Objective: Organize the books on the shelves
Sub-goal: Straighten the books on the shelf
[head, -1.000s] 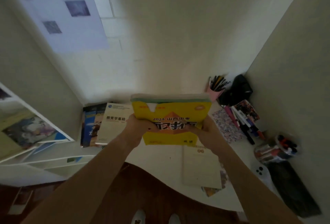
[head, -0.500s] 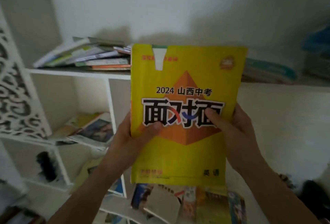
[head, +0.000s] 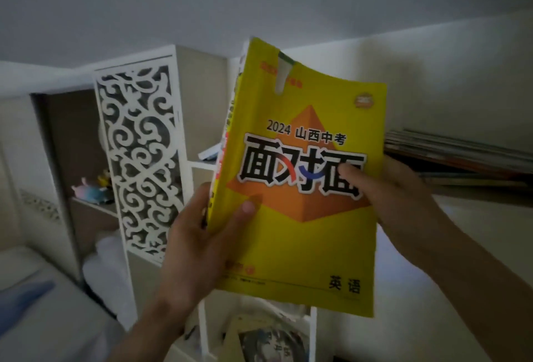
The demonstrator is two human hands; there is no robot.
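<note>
I hold a thick yellow book (head: 302, 240) with an orange pyramid and black title upright in front of the white shelves (head: 199, 164). My left hand (head: 199, 243) grips its spine edge, thumb on the cover. My right hand (head: 401, 203) grips the right edge, thumb pressed on the title. A stack of flat books (head: 458, 157) lies on the shelf behind my right hand. Another book's corner (head: 209, 154) shows on the shelf left of the yellow book.
A white carved lattice panel (head: 141, 157) stands at the left of the shelves. Small plush toys (head: 89, 191) sit in a cubby behind it. Below the yellow book lie more books (head: 268, 338) in a lower compartment. A white surface (head: 43, 318) fills the bottom left.
The view has swung to the left, so the lattice panel is near the centre. The yellow book now tilts with its spine showing; both hands keep their hold.
</note>
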